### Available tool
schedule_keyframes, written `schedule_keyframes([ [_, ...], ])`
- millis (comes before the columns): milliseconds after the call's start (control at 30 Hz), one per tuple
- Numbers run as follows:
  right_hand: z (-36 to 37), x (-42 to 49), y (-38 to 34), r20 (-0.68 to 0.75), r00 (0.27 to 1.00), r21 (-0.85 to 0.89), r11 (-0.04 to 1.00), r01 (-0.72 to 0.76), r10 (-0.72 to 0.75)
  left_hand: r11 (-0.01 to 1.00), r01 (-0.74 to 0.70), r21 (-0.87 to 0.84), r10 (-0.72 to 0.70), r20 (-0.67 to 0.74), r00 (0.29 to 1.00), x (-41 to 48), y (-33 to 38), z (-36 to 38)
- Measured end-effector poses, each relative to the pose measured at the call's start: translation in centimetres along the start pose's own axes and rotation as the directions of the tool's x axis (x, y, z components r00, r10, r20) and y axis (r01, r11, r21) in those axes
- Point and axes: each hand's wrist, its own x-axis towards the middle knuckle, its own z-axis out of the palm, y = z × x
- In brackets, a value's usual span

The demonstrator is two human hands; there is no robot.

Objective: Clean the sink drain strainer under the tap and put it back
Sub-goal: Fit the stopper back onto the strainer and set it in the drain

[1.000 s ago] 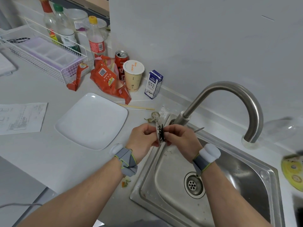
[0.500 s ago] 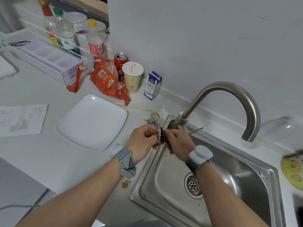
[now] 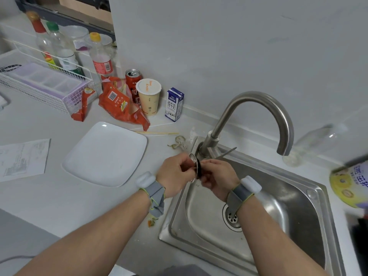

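While both hands meet just left of the frame's centre, over the upper-left corner of the sink (image 3: 318, 188), the strainer (image 3: 197, 166) stands on edge between them, clear of the basin. The left hand (image 3: 175, 172) pinches its metal rim from the left with curled fingers. The right hand (image 3: 217, 178) has its fingers curled round the dark underside from the right. The strainer sits just below and left of the base of the tap (image 3: 258, 96), well apart from the spout end at the right. The drain (image 3: 233, 219) lies open in the basin, lower right of the hands, partly hidden by the right wrist. Each wrist wears a grey band with a white block.

On the worktop (image 3: 59, 200), left of the sink, lies a white plate (image 3: 105, 154), with a sheet of paper (image 3: 22, 158) at the frame's left edge. Above the plate lie skewers (image 3: 159, 133) and a torn red packet (image 3: 117, 104). Behind those stand a can (image 3: 132, 78), a lidded cup (image 3: 149, 96) and a milk carton (image 3: 174, 104). A wire basket (image 3: 39, 90) and several bottles fill the upper left of the frame. Food scraps (image 3: 179, 142) lie just left of the tap base, and a smaller scrap (image 3: 151, 222) lies beside the sink's left rim. At the right edge is a blurred yellow tub (image 3: 348, 188).
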Motion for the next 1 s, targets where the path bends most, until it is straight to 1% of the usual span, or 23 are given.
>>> schedule_keyframes([
  [67,-0.4,-0.5,0.5,-0.058,0.998,0.067,0.998,-0.020,0.023,0.985,-0.101,0.141,0.091,0.076,0.993,0.0,0.1,0.5],
  [100,-0.7,-0.9,0.9,-0.073,0.997,0.086,0.996,0.000,0.006,0.979,-0.119,0.166,0.105,0.087,0.991,0.0,0.1,0.8],
  [133,-0.9,-1.1,1.3,-0.083,0.996,0.099,0.994,0.039,-0.030,0.981,-0.103,0.166,0.091,0.078,0.993,0.0,0.1,1.2],
  [200,-1.6,-1.6,2.3,-0.100,0.990,0.119,0.986,0.116,-0.104,0.994,-0.012,0.108,0.006,0.061,0.998,0.6,0.1,2.2],
  [267,-2.5,-2.1,3.2,-0.132,0.983,0.118,0.982,0.146,-0.130,0.997,0.069,0.038,-0.072,0.083,0.994,1.1,0.2,3.5],
  [300,-2.4,-2.2,3.4,-0.129,0.984,0.100,0.985,0.138,-0.125,0.995,0.102,0.001,-0.102,0.078,0.992,1.2,0.0,3.5],
  [333,-3.2,-2.4,4.0,-0.148,0.981,0.091,0.986,0.138,-0.124,0.993,0.120,0.001,-0.119,0.117,0.986,1.2,0.0,4.3],
  [400,-6.2,-2.6,5.7,-0.200,0.973,0.042,0.991,0.124,-0.113,0.991,0.122,0.058,-0.132,0.244,0.961,1.3,0.2,7.3],
  [467,-7.6,-2.7,6.9,-0.214,0.971,-0.044,0.994,0.104,-0.111,0.988,0.128,0.082,-0.147,0.300,0.942,1.2,0.1,8.3],
  [600,-10.0,-2.7,8.6,-0.254,0.962,-0.046,0.995,0.091,-0.100,0.981,0.079,0.176,-0.134,0.327,0.936,1.4,-0.3,10.7],
  [633,-11.9,-2.6,9.7,-0.277,0.957,-0.001,0.997,0.083,-0.080,0.976,0.066,0.209,-0.140,0.359,0.923,1.3,-0.5,12.9],
  [667,-13.2,-2.5,10.5,-0.309,0.950,0.003,0.998,0.061,-0.057,0.971,0.071,0.229,-0.155,0.372,0.915,1.1,-0.8,14.6],
  [733,-15.0,-2.3,11.5,-0.380,0.925,-0.050,0.999,-0.014,-0.006,0.961,0.110,0.255,-0.201,0.368,0.908,1.0,-1.8,17.2],
  [767,-16.3,-1.9,12.2,-0.412,0.911,-0.116,0.990,-0.078,0.024,0.954,0.120,0.275,-0.218,0.360,0.907,1.1,-2.4,18.7],
  [800,-17.7,-1.6,12.7,-0.419,0.905,-0.249,0.949,-0.191,0.072,0.938,0.126,0.323,-0.240,0.344,0.908,1.3,-3.0,20.3],
  [833,-19.1,-1.3,13.3,-0.408,0.899,-0.394,0.857,-0.332,0.161,0.916,0.128,0.380,-0.262,0.325,0.909,1.4,-3.7,21.5],
  [867,-20.4,-1.3,13.8,-0.391,0.890,-0.527,0.736,-0.425,0.234,0.893,0.123,0.432,-0.279,0.319,0.906,1.6,-4.4,22.6],
  [900,-21.6,-1.2,14.4,-0.361,0.894,-0.638,0.629,-0.445,0.266,0.875,0.112,0.471,-0.291,0.325,0.900,1.8,-5.1,23.8],
  [933,-22.4,-1.3,14.7,-0.341,0.896,-0.687,0.576,-0.443,0.283,0.857,0.085,0.509,-0.292,0.343,0.893,2.0,-5.5,24.9],
  [1000,-22.9,-1.3,15.2,-0.331,0.901,-0.713,0.551,-0.433,0.280,0.806,0.000,0.592,-0.285,0.389,0.876,2.6,-6.5,26.4],
])
